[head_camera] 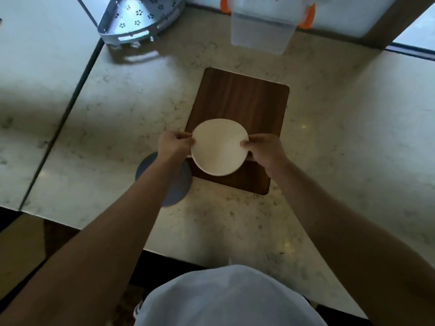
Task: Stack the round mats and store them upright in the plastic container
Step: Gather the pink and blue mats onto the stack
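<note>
A cream round mat (219,147) is held over the near part of a dark wooden board (240,107). My left hand (173,144) pinches its left edge and my right hand (264,148) pinches its right edge. I cannot tell whether more mats lie under it. A grey round mat (181,182) lies flat on the counter beside the board's near left corner, partly hidden by my left forearm. The clear plastic container (261,31) with orange clips stands at the far edge of the counter, beyond the board.
A perforated metal corner rack (138,17) sits at the far left. The marble counter (341,137) has a dark seam on the left and a front edge near my body.
</note>
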### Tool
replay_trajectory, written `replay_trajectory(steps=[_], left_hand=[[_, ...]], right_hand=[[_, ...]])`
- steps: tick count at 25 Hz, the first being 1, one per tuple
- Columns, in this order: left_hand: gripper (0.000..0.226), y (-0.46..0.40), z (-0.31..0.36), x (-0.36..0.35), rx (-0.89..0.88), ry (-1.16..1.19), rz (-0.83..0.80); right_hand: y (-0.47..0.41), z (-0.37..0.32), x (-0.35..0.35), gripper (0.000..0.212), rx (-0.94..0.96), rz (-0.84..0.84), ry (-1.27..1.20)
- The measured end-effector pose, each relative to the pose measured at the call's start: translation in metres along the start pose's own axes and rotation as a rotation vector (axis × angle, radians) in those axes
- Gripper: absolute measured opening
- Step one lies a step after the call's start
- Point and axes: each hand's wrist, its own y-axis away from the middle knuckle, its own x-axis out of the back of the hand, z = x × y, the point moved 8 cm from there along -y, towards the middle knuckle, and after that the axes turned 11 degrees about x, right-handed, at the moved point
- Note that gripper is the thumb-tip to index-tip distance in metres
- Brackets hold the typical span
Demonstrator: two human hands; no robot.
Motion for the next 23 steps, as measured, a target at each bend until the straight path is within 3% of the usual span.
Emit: replay_trajectory(steps=[9,12,15,23], left_hand=[[0.030,-0.041,0.019,-0.002,-0.235,-0.392,0.095],[0.022,-0.038,0.020,-0.011,-0.357,-0.531,0.056],[0.023,-0.036,0.023,-0.015,-0.412,-0.631,0.049],[0.020,-0.031,0.026,-0.017,-0.469,-0.610,0.076]], right_hand=[[-0.013,-0.007,-0.025,0.040,0.094,0.222,0.425],[-0.007,-0.010,-0.031,0.033,0.136,0.250,0.556],[-0.002,-0.011,-0.031,0.031,0.098,0.304,0.590],[0.008,-0.015,-0.030,0.026,0.067,0.344,0.543]])
